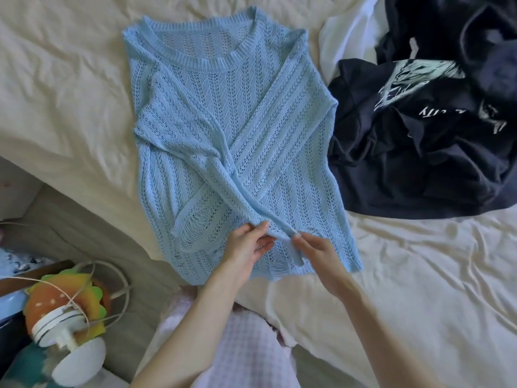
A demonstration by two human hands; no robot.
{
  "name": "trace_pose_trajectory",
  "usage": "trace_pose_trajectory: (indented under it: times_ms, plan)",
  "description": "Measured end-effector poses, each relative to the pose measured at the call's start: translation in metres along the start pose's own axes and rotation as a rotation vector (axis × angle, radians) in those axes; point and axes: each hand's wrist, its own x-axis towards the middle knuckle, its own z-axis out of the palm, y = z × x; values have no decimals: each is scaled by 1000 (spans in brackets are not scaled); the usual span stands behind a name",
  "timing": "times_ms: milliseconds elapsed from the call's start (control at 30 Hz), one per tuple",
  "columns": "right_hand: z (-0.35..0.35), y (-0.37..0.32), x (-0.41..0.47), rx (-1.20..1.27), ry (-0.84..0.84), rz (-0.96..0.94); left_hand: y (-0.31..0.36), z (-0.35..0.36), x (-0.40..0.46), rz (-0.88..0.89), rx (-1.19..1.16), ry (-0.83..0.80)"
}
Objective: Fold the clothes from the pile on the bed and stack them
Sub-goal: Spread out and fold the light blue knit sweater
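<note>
A light blue open-knit sweater (pixel 223 130) lies flat on the cream bed sheet (pixel 61 88), neck away from me, both sleeves folded across its front so they cross. My left hand (pixel 247 247) and my right hand (pixel 316 256) meet near the hem and pinch the cuff end of the sleeve that runs down from the right shoulder. To the right sits the pile of dark navy clothes (pixel 419 152), one with a pale printed graphic and lettering.
The bed's edge runs diagonally at lower left. Beside it stand a burger-shaped lamp with a white base (pixel 67 317) and a looping cord. White fabric (pixel 349 32) shows behind the dark pile. Rumpled sheet stretches at lower right.
</note>
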Motion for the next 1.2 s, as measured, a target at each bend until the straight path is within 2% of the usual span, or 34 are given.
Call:
trace_pose_trajectory:
  times_ms: [200, 267, 367, 467, 567, 667, 800, 933, 1067, 1133, 1200]
  plan:
    - [-46, -1, 10, 304, 265, 46, -12, -6, 2, 82, -64, 15]
    - [-58, 0, 14, 240, 305, 49, -22, 0, 3, 103, -50, 7]
    - [-70, 8, 23, 57, 412, 156, -41, 13, 5, -6, 42, 4]
    - [-77, 15, 31, 105, 379, 286, -50, 16, 13, -130, 89, 40]
    - [-76, 18, 35, 102, 362, 346, -47, 13, 19, -138, 176, 53]
    - [-69, 17, 33, -170, 504, 303, -38, 1, 20, -86, 310, 74]
    - [-55, 1, 30, -609, 615, 82, -6, -30, 19, 168, 574, 147]
    - [-22, -50, 55, -691, 555, -121, 45, -73, 20, 371, 672, 276]
    - [30, -115, 102, -698, 344, -290, 99, -117, 39, 536, 720, 500]
    - [62, -144, 128, -670, 233, -311, 125, -138, 54, 603, 768, 617]
    - [90, -169, 152, -686, 155, -300, 149, -150, 69, 678, 803, 660]
